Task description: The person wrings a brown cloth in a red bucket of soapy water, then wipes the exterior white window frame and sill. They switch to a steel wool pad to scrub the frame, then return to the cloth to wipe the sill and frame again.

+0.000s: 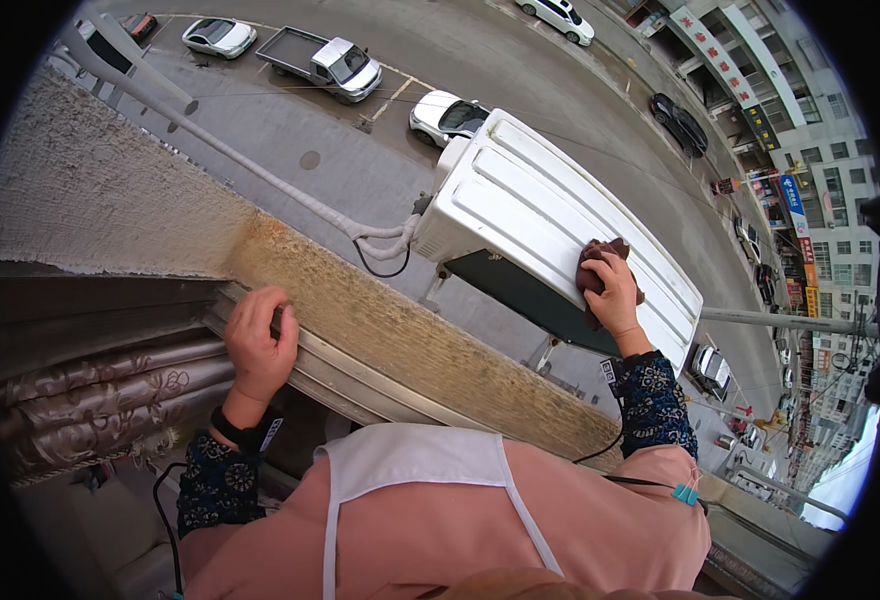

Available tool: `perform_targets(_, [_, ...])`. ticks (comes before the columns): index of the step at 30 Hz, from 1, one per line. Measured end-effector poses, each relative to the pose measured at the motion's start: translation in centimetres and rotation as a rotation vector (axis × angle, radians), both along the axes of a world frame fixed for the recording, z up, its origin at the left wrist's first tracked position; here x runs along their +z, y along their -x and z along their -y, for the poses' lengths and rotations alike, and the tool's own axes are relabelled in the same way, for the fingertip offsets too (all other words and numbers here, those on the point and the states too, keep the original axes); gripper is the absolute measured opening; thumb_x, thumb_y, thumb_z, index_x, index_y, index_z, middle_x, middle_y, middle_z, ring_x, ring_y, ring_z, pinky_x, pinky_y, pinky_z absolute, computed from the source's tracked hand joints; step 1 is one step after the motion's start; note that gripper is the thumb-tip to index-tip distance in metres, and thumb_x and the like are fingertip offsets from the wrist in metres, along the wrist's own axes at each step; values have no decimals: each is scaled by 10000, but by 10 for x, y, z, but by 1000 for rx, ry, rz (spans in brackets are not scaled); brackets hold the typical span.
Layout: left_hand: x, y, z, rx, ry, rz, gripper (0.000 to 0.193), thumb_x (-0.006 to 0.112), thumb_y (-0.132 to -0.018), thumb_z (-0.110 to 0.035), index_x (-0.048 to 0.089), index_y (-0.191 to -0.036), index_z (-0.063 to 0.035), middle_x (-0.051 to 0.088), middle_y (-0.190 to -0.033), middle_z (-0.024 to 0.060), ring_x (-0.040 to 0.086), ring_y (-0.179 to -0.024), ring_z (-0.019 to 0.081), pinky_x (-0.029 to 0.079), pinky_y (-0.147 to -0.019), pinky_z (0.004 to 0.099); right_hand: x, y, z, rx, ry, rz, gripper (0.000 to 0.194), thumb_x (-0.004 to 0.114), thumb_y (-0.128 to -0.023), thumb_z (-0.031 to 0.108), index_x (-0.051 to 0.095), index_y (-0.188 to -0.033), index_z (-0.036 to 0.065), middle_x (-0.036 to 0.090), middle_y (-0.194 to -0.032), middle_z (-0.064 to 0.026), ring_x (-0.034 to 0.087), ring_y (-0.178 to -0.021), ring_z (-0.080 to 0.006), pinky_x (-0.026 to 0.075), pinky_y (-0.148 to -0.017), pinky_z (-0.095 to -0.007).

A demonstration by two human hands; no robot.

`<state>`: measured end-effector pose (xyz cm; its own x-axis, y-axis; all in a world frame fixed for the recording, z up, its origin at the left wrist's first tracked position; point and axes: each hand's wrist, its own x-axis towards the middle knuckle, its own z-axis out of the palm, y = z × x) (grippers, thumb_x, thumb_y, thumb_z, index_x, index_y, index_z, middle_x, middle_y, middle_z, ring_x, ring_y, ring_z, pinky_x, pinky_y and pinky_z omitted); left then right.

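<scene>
Outside the window, a white air-conditioner outdoor unit [518, 191] with a ribbed top hangs above the street. My right hand [614, 292] grips a crumpled dark brown cloth [594, 279] and presses it on the top of the unit, near the side facing me. Part of the cloth is hidden under my fingers. My left hand [261, 337] rests by the window frame [350, 386] at its left corner, fingers bent and thumb apart, with nothing visible in it. Some of its fingertips are hidden.
A rough, stained concrete ledge [380, 315] lies between the frame and the unit. Wrapped pipes [260, 176] run from the unit to the upper left. Patterned curtains [124, 390] hang at the left. Far below are a street [500, 67] and a parked pickup truck [323, 64].
</scene>
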<state>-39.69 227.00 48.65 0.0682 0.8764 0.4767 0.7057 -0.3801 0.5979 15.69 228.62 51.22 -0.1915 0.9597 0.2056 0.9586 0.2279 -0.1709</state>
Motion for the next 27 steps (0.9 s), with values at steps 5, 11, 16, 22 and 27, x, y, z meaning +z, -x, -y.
perform_targets(5, [2,-1,0,9,-3,21,190,683,-824,-5,643,-1005,-45,670,-982,129,655,-911,355,522,-820,420,-1,91,-100,333,53,6,364,767,-692,33,704,-1034,142,626,-1221,-89,570,-1106,-358,511,-942,-447])
perform_targets(11, [2,0,0,7,-15,19,201,688,-818,-21,644,-1013,-47,671,-979,130,654,-896,353,524,-812,422,-20,160,-182,485,-148,161,283,758,-701,61,687,-969,121,618,-1150,-107,579,-1035,-356,522,-902,-445])
perform_targets(16, [2,1,-1,9,-15,28,195,689,-813,-24,634,-999,-45,664,-959,124,649,-872,352,522,-792,421,-13,168,-222,134,-126,101,259,744,-747,141,720,-1005,134,639,-1081,-142,612,-1033,-381,546,-880,-463])
perform_targets(22, [-1,0,1,44,-35,53,200,690,-814,-25,631,-1005,-47,664,-959,123,650,-851,345,524,-761,415,16,151,-229,246,111,38,321,697,-731,171,729,-1050,161,678,-1099,-103,622,-1069,-350,527,-929,-436])
perform_targets(27, [0,1,1,36,-45,83,206,695,-814,-34,633,-1010,-48,672,-972,114,654,-857,337,529,-770,413,23,176,-239,189,349,291,271,693,-688,177,695,-957,139,716,-990,-108,664,-992,-342,541,-851,-437])
